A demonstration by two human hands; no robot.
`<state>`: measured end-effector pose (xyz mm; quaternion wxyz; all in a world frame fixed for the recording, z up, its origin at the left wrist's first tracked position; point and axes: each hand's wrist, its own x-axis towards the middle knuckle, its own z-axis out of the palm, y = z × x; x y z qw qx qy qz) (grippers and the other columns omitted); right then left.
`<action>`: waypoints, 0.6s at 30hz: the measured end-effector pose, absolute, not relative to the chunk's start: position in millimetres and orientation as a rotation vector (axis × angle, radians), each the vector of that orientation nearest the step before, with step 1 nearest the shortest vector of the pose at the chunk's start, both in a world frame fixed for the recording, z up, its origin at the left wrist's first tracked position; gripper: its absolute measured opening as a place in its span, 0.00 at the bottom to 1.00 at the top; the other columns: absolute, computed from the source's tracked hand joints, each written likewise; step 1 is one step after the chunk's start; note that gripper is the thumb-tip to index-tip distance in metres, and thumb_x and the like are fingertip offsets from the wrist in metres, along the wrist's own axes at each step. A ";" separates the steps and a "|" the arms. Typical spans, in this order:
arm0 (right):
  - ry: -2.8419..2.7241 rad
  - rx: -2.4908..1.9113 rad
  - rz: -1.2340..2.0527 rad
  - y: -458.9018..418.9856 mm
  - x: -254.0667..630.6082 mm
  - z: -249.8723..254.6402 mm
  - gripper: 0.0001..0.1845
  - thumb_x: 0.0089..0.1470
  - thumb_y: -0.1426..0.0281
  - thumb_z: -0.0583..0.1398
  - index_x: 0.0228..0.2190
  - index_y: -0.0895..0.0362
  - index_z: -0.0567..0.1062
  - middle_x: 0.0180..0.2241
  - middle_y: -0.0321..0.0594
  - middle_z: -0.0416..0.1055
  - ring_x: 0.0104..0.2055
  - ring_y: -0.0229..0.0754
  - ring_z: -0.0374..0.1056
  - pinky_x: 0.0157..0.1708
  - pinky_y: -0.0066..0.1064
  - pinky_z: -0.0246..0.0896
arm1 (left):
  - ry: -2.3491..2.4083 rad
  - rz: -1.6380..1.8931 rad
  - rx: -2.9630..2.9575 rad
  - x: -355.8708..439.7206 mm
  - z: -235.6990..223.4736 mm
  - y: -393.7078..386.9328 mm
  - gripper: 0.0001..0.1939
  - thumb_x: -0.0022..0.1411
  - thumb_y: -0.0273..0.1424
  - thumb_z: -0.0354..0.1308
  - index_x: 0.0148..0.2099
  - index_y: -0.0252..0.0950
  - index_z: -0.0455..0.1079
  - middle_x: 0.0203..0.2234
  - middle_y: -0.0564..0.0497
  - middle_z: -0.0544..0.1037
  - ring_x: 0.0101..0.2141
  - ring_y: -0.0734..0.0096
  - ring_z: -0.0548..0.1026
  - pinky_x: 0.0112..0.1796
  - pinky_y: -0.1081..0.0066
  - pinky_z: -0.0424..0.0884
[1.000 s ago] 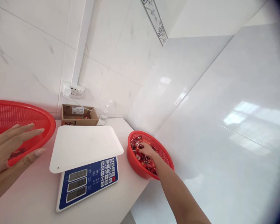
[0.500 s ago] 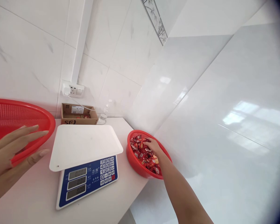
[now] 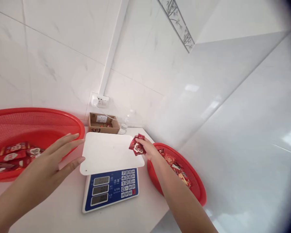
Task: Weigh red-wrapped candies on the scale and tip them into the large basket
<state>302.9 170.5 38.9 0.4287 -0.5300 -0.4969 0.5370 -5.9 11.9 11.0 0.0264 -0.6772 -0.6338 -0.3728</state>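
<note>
My right hand (image 3: 147, 148) grips red wrapped snack packets (image 3: 137, 145) above the right edge of the white weighing pan; how many I cannot tell. That pan (image 3: 106, 153) belongs to a digital scale (image 3: 111, 191) with a blue keypad panel and three displays. Below my right forearm stands a small red basket (image 3: 199, 191) of similar packets, partly hidden by the arm. To the left of the pan, my left hand (image 3: 55, 158) is open with fingers spread and holds nothing. Beyond it is a large red mesh basket (image 3: 50, 113) with several red packets (image 3: 16, 153) at its bottom.
Behind the scale sits an open cardboard box (image 3: 104, 129) with some red items inside. A clear plastic bottle (image 3: 124, 123) stands beside it, against the tiled wall. A white cable runs from the wall socket (image 3: 100, 100). The white table (image 3: 128, 216) ends at the front right.
My right hand has come up out of the small basket with red packets and moved left over the pan's edge. The view has turned left, showing more of the large basket.
</note>
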 end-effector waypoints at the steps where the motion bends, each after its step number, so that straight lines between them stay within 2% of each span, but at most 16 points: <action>1: -1.253 -1.301 1.413 169.7 286.9 36.8 0.17 0.46 0.69 0.63 0.40 0.54 0.72 0.31 0.35 0.75 0.29 0.38 0.71 0.28 0.28 0.68 | -1.975 -1.145 -2.114 -4.5 14.3 9.4 0.24 0.61 0.50 0.43 0.59 0.58 0.55 0.62 0.62 0.58 0.58 0.59 0.63 0.58 0.53 0.60; 4: -1.361 -1.292 1.536 167.6 251.0 29.5 0.15 0.49 0.68 0.62 0.41 0.53 0.72 0.32 0.35 0.74 0.28 0.36 0.70 0.26 0.26 0.65 | -2.006 -1.146 -2.138 -1.3 24.8 2.2 0.26 0.62 0.51 0.43 0.60 0.55 0.55 0.62 0.59 0.58 0.59 0.59 0.62 0.57 0.53 0.62; 10: -1.525 -1.411 1.361 167.0 230.9 22.7 0.13 0.54 0.67 0.58 0.43 0.53 0.72 0.41 0.37 0.72 0.29 0.33 0.68 0.25 0.24 0.60 | -2.060 -1.145 -2.099 -1.6 34.0 -5.3 0.25 0.61 0.52 0.42 0.59 0.57 0.57 0.61 0.60 0.60 0.59 0.59 0.63 0.50 0.56 0.72; 18: -1.495 -1.476 1.330 166.6 240.1 25.2 0.17 0.59 0.61 0.52 0.47 0.55 0.67 0.51 0.46 0.67 0.42 0.39 0.71 0.36 0.29 0.64 | -2.025 -1.153 -2.107 -2.3 32.9 -4.6 0.25 0.61 0.51 0.43 0.60 0.58 0.56 0.61 0.59 0.60 0.59 0.57 0.62 0.49 0.58 0.72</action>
